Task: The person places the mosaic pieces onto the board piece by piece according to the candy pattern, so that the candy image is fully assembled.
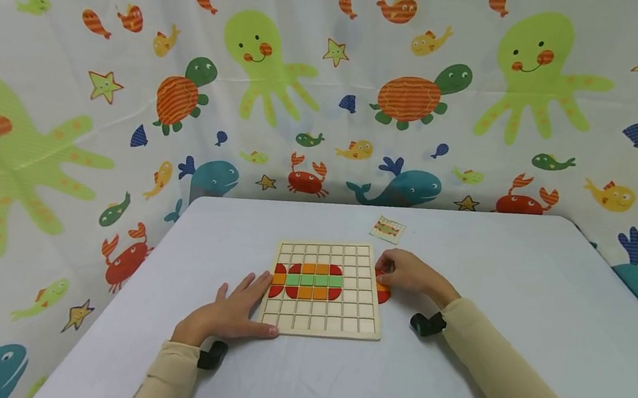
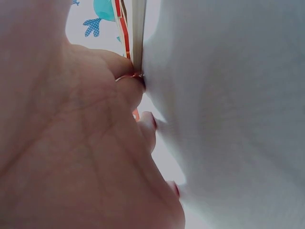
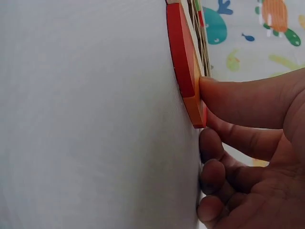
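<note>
On the white table lies a pale wooden grid board [image 1: 321,325], with red, orange and green pieces [image 1: 307,280] set in a rounded pattern at its left and middle. My left hand [image 1: 230,311] rests with spread, straight fingers at the board's left edge and near corner. Beside the right edge, red and orange pieces [image 1: 383,288] lie together, partly covered by my right hand [image 1: 408,273]. In the right wrist view, its thumb presses an orange piece [image 3: 193,109] beside a red piece [image 3: 180,52], and the other fingers curl at the far side.
A small printed card [image 1: 387,229] showing a similar pattern lies behind the board. A dark wrist camera sits on each wrist, the left one [image 1: 213,355] and the right one [image 1: 428,324]. A curtain [image 1: 324,153] with sea animals hangs behind the table.
</note>
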Action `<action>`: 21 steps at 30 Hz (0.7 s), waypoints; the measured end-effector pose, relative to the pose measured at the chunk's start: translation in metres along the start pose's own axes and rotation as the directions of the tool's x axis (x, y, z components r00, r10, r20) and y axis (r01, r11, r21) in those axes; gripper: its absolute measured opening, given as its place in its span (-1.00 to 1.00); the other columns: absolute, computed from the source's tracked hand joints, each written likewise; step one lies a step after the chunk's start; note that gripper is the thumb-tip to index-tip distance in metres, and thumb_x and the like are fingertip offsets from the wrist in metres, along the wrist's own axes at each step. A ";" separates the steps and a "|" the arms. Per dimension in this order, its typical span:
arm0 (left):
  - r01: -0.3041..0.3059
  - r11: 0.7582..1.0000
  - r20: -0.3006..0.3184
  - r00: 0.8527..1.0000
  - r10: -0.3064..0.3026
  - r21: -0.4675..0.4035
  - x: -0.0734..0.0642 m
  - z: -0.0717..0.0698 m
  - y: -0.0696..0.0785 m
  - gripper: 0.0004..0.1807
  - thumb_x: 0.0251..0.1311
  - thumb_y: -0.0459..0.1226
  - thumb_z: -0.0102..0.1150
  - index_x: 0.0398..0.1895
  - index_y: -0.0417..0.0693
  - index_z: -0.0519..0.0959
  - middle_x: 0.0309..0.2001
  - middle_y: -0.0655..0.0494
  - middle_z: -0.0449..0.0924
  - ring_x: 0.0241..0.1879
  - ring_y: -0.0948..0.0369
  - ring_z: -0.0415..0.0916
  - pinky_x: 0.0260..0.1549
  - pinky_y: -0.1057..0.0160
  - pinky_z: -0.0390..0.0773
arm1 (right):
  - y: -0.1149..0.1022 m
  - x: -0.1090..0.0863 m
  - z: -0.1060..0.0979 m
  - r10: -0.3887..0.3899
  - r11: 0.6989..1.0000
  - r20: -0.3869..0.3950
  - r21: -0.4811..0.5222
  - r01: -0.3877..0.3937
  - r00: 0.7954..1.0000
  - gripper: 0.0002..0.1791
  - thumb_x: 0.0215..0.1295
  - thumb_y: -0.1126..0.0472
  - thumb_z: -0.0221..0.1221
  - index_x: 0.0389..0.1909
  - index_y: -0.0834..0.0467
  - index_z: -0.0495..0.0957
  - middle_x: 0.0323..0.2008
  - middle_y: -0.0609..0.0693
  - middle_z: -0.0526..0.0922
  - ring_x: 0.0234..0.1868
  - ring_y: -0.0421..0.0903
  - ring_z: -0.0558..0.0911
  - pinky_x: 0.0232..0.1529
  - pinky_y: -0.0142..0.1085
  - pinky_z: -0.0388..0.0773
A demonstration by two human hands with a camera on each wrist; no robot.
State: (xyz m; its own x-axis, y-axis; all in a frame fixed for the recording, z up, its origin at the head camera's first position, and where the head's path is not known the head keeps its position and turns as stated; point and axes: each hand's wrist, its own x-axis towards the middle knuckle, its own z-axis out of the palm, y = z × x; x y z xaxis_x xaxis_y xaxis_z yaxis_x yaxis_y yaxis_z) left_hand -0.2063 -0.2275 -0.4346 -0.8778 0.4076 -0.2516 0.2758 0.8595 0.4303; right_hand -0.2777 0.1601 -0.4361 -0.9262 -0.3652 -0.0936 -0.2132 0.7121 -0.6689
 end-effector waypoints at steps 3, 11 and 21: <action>0.009 1.000 -0.002 1.000 -0.009 0.003 0.001 -0.001 -0.001 0.33 0.11 0.30 0.46 0.77 -0.07 -0.03 0.74 -0.09 -0.09 0.71 -0.15 -0.33 0.47 -0.52 -0.41 | -0.002 0.001 0.000 0.000 1.000 0.001 -0.012 0.000 1.000 -0.81 0.41 0.32 0.37 -0.07 0.27 0.61 -0.19 0.06 0.58 -0.07 0.04 0.52 0.04 -0.12 0.55; 0.014 1.000 -0.003 1.000 -0.014 0.000 0.001 0.000 -0.003 0.33 0.11 0.29 0.46 0.77 -0.08 -0.02 0.74 -0.09 -0.08 0.71 -0.15 -0.32 0.47 -0.52 -0.41 | 0.000 -0.001 0.001 -0.024 0.998 -0.012 0.057 0.025 1.000 -0.82 0.40 0.34 0.38 -0.12 0.24 0.56 -0.24 0.06 0.56 -0.11 0.04 0.52 -0.04 -0.18 0.52; 0.004 1.000 -0.001 1.000 -0.004 -0.004 0.003 0.000 -0.002 0.31 0.12 0.29 0.46 0.77 -0.07 -0.02 0.74 -0.09 -0.09 0.71 -0.15 -0.33 0.47 -0.52 -0.41 | 0.002 0.003 -0.006 0.004 0.977 -0.093 0.211 0.016 0.996 -0.85 0.48 0.33 0.33 -0.02 0.27 0.71 -0.19 0.06 0.68 -0.10 0.05 0.58 0.06 -0.17 0.59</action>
State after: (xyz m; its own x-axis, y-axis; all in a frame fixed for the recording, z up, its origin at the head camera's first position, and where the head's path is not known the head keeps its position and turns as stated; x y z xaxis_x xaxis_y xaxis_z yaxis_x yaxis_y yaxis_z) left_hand -0.2089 -0.2276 -0.4363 -0.8794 0.4036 -0.2523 0.2706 0.8600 0.4326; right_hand -0.2830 0.1636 -0.4330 -0.9520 -0.3049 -0.0271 -0.1574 0.5635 -0.8110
